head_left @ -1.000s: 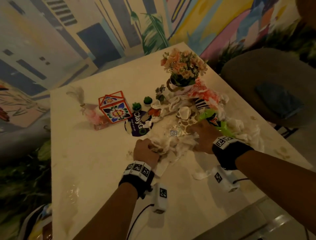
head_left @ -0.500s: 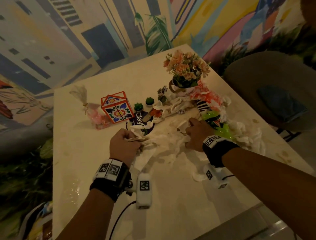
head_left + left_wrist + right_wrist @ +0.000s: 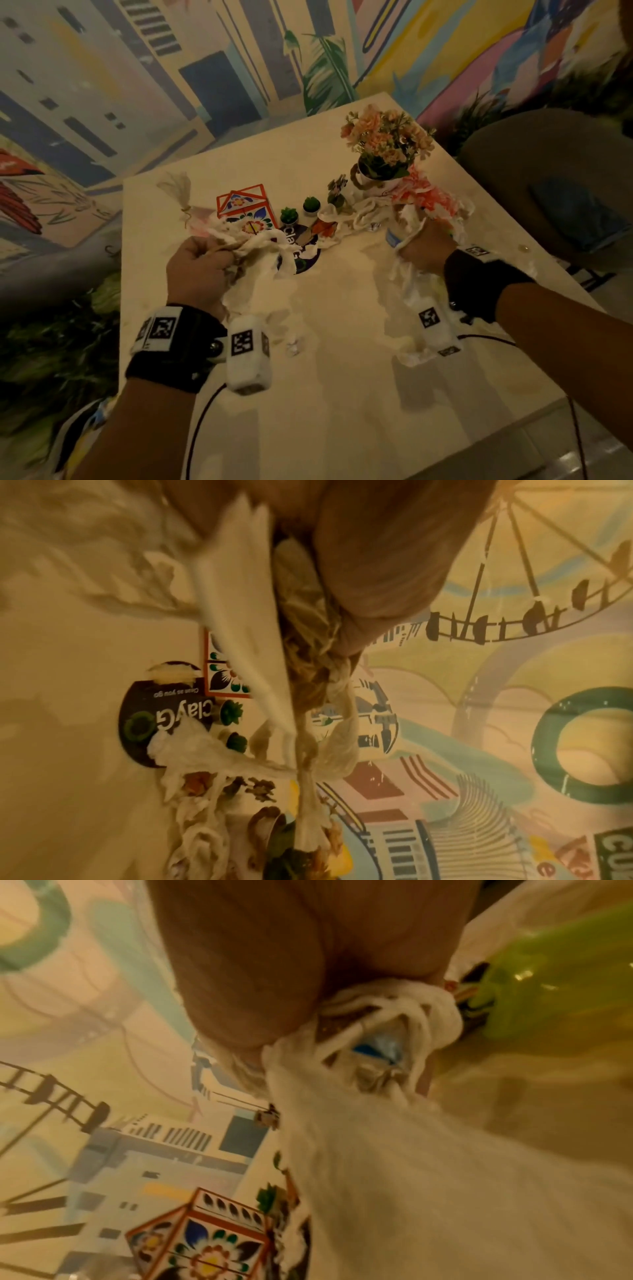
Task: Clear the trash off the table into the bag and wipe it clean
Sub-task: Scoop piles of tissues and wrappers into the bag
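we stand over the pale table, its decorated box at 11 o'clock and flower pot at 1 o'clock. our left hand at 9 o'clock grips a wad of crumpled napkins, lifted off the top. our right hand at 3 o'clock clutches more tissue trash beside a green wrapper.

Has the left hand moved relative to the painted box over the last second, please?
Yes. The left hand has shifted left, from below the round sticker to just below the painted box.

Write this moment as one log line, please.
left hand: grips crumpled tissues | right hand: grips tissue wad | table: litter remains
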`<state>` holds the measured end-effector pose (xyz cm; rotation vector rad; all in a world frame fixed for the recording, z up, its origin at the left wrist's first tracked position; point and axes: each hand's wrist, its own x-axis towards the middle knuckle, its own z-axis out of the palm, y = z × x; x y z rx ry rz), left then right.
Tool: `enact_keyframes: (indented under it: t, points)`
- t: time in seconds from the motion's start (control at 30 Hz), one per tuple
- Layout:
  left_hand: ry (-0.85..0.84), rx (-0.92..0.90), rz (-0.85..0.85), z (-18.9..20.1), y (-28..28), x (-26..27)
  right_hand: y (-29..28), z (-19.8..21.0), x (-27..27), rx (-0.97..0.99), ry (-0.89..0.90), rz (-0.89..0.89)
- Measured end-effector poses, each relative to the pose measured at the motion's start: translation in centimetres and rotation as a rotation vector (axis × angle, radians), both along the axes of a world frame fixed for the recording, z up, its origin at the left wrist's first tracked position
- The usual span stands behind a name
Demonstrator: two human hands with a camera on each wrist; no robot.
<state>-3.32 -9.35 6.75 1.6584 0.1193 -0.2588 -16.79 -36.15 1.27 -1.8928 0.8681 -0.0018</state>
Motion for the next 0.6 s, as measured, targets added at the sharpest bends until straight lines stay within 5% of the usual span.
enact_keyframes:
  t: [0.3, 0.6]
  points:
    - [0.043, 0.011, -0.171, -1.5, -2.2, -2.7, -0.4, 3.8, -0.7, -0.008, 0.026, -0.012]
    - [0.029, -0.007, -0.186, -1.3, -1.7, -2.7, -0.5, 3.7, -0.4, -0.092, -0.188, -0.086]
